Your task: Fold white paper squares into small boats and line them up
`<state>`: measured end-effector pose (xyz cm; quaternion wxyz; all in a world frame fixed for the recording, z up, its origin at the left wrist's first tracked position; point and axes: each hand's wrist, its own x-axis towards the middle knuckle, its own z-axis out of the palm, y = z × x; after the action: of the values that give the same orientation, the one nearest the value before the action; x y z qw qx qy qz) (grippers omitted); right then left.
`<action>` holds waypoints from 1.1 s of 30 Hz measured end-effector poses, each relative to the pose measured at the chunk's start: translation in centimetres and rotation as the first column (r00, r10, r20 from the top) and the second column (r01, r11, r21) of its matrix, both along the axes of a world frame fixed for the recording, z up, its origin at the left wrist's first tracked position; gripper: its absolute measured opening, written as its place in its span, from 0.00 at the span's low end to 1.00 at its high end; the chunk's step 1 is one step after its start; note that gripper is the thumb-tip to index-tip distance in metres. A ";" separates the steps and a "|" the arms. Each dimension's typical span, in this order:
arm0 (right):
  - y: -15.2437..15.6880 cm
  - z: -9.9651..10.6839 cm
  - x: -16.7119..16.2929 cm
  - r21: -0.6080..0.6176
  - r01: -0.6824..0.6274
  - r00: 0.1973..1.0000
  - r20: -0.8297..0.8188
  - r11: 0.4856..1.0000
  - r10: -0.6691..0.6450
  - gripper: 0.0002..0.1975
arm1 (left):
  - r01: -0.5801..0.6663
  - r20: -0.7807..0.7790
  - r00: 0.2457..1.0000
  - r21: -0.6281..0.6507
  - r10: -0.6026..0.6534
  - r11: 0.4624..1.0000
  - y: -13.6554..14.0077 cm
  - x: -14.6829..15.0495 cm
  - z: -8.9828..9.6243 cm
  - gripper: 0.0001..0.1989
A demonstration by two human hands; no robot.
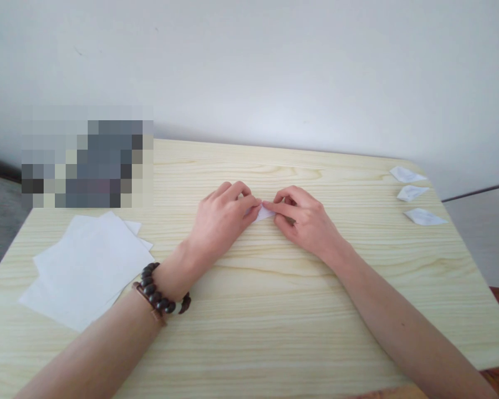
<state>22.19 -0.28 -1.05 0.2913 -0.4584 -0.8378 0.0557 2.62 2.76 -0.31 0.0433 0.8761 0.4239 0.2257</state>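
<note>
Between my two hands, near the middle of the table, is a small folded piece of white paper [265, 213]. My left hand [228, 209] pinches its left side with thumb and fingers. On the other side my right hand [301, 213] grips the paper, its index finger pressed along the top edge. The fingertips of both hands almost meet. Much of the paper is hidden behind the fingers, so its full shape does not show. A dark bead bracelet [153, 291] is around my left wrist.
Loose white paper sheets [95, 266] overlap at the left of the light wooden table [249, 332]. Three folded white paper pieces [424, 216] lie in a column near the right edge. A pixelated patch covers the back left corner. A white wall [274, 72] stands behind.
</note>
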 end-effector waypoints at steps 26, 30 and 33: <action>0.1 0.0 0.5 -0.013 0.057 0.998 -0.027 0.998 -0.058 0.12 | 0.005 0.215 0.976 -0.200 0.039 0.980 0.8 -0.3 -0.4 0.06; 0.2 0.1 0.6 -0.013 -0.008 1.000 0.001 1.000 0.008 0.11 | 0.049 0.285 0.958 -0.298 0.040 0.953 0.9 -0.2 -0.1 0.06; 0.2 0.2 0.6 -0.009 -0.080 0.997 -0.022 0.997 0.080 0.09 | 0.110 0.343 0.939 -0.300 0.000 0.947 0.8 -0.1 0.2 0.06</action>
<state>22.80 -0.10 -0.90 0.2955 -0.4252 -0.8521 0.0764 2.49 3.53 -0.09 0.2612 0.8176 0.4155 0.3011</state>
